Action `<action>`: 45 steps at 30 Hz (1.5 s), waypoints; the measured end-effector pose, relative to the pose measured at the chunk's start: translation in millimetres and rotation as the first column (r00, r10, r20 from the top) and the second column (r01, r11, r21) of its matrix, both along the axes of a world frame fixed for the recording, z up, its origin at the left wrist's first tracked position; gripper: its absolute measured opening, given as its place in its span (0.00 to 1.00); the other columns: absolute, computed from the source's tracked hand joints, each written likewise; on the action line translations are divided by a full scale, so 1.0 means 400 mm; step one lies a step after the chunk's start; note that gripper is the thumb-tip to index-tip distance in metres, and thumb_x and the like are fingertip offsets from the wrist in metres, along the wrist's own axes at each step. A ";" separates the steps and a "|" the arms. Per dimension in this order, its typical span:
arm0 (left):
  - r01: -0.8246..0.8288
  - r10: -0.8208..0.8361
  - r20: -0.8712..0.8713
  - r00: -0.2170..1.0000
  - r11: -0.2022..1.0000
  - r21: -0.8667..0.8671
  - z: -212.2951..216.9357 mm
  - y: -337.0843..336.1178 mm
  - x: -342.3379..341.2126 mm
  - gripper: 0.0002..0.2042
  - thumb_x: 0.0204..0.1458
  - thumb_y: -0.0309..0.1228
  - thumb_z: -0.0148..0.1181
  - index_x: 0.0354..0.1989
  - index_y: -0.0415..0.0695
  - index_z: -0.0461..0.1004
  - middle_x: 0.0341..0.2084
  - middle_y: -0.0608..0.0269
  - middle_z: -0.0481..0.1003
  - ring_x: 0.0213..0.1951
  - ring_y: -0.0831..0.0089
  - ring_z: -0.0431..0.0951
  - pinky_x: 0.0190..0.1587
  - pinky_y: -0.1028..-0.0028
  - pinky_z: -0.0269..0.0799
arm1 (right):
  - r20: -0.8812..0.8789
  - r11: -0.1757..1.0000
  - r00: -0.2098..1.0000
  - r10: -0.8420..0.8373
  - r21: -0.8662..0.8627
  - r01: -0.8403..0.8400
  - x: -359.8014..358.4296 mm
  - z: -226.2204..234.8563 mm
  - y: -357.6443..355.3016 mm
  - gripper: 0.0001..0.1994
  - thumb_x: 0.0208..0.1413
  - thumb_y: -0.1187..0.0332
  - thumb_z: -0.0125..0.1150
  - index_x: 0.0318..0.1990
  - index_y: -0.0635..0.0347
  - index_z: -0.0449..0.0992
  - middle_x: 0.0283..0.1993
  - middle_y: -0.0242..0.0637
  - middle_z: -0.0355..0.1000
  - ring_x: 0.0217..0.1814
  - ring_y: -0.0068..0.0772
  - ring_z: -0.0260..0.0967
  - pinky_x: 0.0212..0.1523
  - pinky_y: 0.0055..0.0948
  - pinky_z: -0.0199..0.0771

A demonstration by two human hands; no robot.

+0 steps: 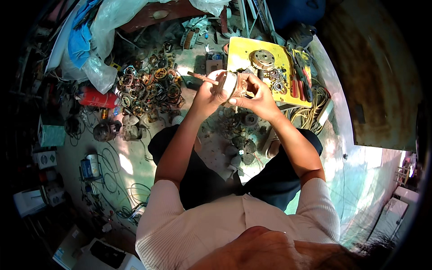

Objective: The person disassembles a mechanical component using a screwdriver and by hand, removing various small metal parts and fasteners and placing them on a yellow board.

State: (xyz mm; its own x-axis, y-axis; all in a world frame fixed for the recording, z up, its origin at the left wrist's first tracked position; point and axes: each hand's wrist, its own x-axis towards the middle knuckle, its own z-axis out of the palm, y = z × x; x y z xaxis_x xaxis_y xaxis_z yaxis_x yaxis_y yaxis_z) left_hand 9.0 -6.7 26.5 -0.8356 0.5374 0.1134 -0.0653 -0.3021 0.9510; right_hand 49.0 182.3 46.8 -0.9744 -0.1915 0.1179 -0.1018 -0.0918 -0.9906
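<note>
Both hands are closed around a small electric motor part, held up in front of me. It has a pale round metal housing (228, 84), a rusty brown section on its right and a brown shaft (202, 78) poking out to the left. My left hand (208, 95) wraps the housing from the left side. From the right, my right hand (260, 96) grips the brown section, thumb below and fingers above. Just beyond lies a yellow board (240, 47) carrying a round slotted metal cover (263, 59), several small rings (278, 85) and red-handled screwdrivers (294, 88).
A heap of motor windings (150, 85) covers the floor at left, beside a red cylinder (96, 97). Fan-like dark parts (240, 150) lie between my legs. Coiled cable (310, 110) sits right of the board. Thin wires (110, 173) trail across the left floor. Plastic sheeting (108, 31) hangs far left.
</note>
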 end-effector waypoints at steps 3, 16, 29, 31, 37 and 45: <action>0.022 -0.033 -0.042 0.999 0.967 -0.254 0.036 -0.002 0.032 0.53 0.34 0.41 0.81 0.66 0.37 0.51 0.60 0.54 0.63 0.61 0.68 0.64 0.61 0.68 0.64 | 0.116 0.977 0.980 0.164 -0.157 -0.145 0.001 -0.016 0.036 0.30 0.48 0.73 0.72 0.59 0.67 0.66 0.52 0.31 0.70 0.54 0.20 0.66 0.56 0.26 0.66; -0.074 0.046 -0.167 0.985 0.983 -0.167 0.050 0.011 0.046 0.35 0.42 0.33 0.75 0.58 0.34 0.64 0.48 0.61 0.73 0.49 0.78 0.73 0.51 0.74 0.70 | 0.145 0.975 0.965 0.218 -0.070 -0.210 0.006 -0.047 0.065 0.35 0.51 0.70 0.69 0.65 0.68 0.59 0.61 0.35 0.65 0.62 0.25 0.61 0.64 0.27 0.57; -0.003 -0.003 0.105 0.994 0.998 0.055 -0.015 0.031 0.030 0.32 0.51 0.38 0.68 0.60 0.34 0.61 0.50 0.62 0.72 0.50 0.77 0.72 0.54 0.75 0.68 | 0.236 0.995 0.969 0.077 -0.074 -0.061 0.019 -0.032 0.037 0.25 0.55 0.67 0.67 0.57 0.67 0.69 0.50 0.33 0.73 0.49 0.21 0.69 0.53 0.24 0.66; 0.057 -0.049 0.162 0.986 0.997 -0.044 -0.004 0.018 0.022 0.29 0.57 0.43 0.62 0.59 0.36 0.63 0.51 0.63 0.71 0.52 0.78 0.71 0.55 0.75 0.65 | 0.298 0.998 0.955 0.008 -0.063 0.011 0.015 -0.039 0.038 0.20 0.53 0.65 0.69 0.49 0.67 0.75 0.44 0.32 0.76 0.43 0.20 0.71 0.49 0.23 0.69; -0.119 0.252 0.290 0.923 0.906 -0.407 0.021 -0.038 -0.024 0.33 0.60 0.56 0.48 0.59 0.37 0.64 0.50 0.55 0.72 0.56 0.69 0.67 0.60 0.67 0.59 | 0.368 0.996 0.926 -0.091 0.053 0.077 0.017 -0.047 0.043 0.22 0.52 0.60 0.70 0.49 0.66 0.76 0.46 0.33 0.76 0.48 0.22 0.70 0.55 0.25 0.65; -0.488 0.150 -0.608 0.779 0.753 -0.440 0.005 -0.034 -0.018 0.08 0.52 0.32 0.63 0.39 0.47 0.80 0.52 0.59 0.74 0.60 0.56 0.66 0.63 0.61 0.57 | 0.491 0.996 0.866 -0.091 0.041 0.081 0.018 -0.051 0.043 0.28 0.53 0.53 0.68 0.53 0.67 0.73 0.47 0.35 0.75 0.47 0.23 0.70 0.54 0.25 0.66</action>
State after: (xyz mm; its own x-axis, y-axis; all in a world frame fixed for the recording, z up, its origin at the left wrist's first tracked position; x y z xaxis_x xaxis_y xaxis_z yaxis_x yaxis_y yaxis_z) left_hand 1.7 -20.1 28.5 -0.8694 0.3522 0.3465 0.4697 0.3716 0.8008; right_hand 56.3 199.7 26.3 -0.9178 -0.1017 -0.3837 0.3924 -0.0866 -0.9157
